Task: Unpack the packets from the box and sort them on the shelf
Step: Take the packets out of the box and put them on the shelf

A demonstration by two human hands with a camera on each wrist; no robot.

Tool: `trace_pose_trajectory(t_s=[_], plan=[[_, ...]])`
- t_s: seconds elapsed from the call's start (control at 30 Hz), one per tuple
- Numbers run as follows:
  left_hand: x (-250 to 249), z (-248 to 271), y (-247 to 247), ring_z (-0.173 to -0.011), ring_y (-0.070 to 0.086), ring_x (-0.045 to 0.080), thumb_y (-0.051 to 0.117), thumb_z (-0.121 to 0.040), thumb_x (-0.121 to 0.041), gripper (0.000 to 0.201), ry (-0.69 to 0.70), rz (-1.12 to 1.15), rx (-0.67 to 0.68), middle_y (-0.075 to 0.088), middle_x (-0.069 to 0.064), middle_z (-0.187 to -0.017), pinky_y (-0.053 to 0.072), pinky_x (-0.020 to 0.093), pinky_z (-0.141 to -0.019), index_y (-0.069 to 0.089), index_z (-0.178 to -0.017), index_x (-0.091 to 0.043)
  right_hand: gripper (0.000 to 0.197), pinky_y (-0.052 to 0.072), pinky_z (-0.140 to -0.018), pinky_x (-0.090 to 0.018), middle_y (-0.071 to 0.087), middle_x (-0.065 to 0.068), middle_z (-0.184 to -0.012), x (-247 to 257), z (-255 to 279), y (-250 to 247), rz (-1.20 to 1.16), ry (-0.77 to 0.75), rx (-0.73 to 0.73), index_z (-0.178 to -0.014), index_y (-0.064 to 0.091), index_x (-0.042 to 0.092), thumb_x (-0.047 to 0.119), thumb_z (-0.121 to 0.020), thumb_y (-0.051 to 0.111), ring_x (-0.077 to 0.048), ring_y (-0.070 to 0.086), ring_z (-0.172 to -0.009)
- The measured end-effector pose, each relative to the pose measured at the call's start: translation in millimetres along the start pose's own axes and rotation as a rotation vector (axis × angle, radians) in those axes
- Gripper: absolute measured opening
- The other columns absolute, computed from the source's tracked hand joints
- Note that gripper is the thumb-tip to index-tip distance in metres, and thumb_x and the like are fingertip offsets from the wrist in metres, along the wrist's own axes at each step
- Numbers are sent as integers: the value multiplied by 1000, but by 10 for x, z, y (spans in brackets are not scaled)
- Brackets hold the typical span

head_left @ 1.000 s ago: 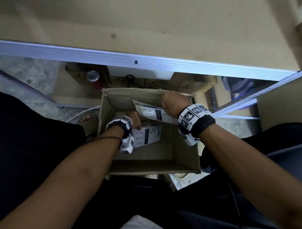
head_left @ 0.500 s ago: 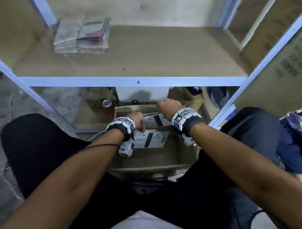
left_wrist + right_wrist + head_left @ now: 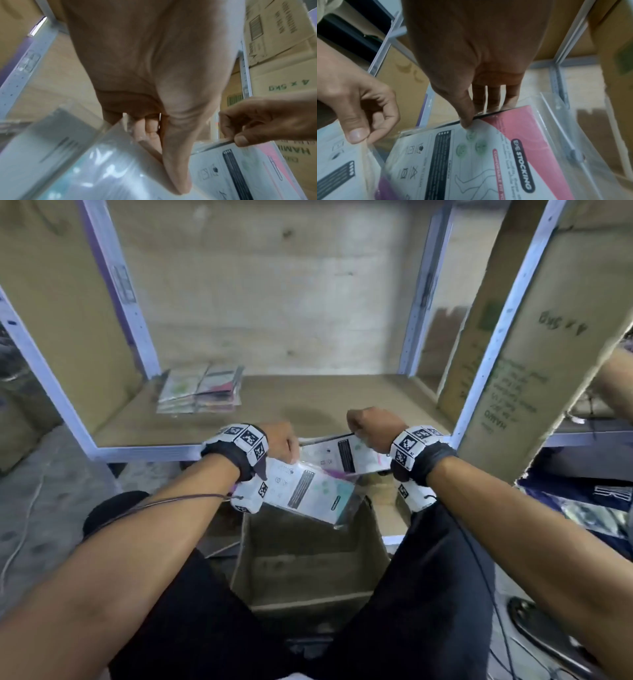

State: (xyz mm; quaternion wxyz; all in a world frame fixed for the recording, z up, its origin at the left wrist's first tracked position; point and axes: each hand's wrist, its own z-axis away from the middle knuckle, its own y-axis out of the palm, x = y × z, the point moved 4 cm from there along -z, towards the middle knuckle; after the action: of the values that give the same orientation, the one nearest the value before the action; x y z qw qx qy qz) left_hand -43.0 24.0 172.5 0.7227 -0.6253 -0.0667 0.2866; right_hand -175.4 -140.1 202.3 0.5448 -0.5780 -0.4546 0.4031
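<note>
Each hand holds one clear-wrapped packet above the open cardboard box between my knees. My left hand pinches the top edge of a white packet with green and purple print, which hangs tilted over the box; its thumb lies on the wrapper. My right hand pinches the top edge of a white and pink stocking packet, thumb in front on the packet. Both packets hang just before the shelf board. No packets show inside the box.
A stack of similar packets lies at the shelf's back left. White metal uprights frame the bay. A tall printed carton stands to the right behind an upright. Someone's arm shows at the right edge.
Both hands have risen out of the box, each lifting its packet up to the shelf's front edge. The head view has tilted up onto the shelf bay.
</note>
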Motion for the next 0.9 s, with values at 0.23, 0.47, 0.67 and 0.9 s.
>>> trace_pose_trajectory(t_s=[0.23,0.47,0.67,0.9], plan=[[6,177,-921,-91,57,14,63,-95,-18,12,-34,-51,-94,66,-4,-95,45,26,-84,74,-96,-23,9,54,-71,-38,67,-1,-87,-267,-9,-659,-26,34,-140,-89,55,21,12,-89,54,-25,62,-81],[496,251,-1400,-106,61,17,67,-94,-12,7,-33,331,-340,70,3,-109,47,25,-89,73,-92,-15,10,43,-68,-24,63,1,-84,-665,-148,-729,-296,180,-264,-88,57,20,12,-91,62,-20,58,-77],[1091,78,-1050,-109,57,22,64,-94,3,21,-134,751,-513,66,26,-126,42,36,-105,69,-114,6,8,44,-59,-20,62,1,-76,-791,-431,-430,-585,256,-275,-87,61,14,14,-90,68,-12,55,-65],[1763,-182,-697,-110,67,31,67,-96,-13,25,-351,1271,-692,68,21,-126,50,49,-105,70,-118,-3,17,44,-56,-30,59,-10,-68,-556,-1032,87,-1053,410,-290,-77,59,13,6,-90,68,-23,53,-58]])
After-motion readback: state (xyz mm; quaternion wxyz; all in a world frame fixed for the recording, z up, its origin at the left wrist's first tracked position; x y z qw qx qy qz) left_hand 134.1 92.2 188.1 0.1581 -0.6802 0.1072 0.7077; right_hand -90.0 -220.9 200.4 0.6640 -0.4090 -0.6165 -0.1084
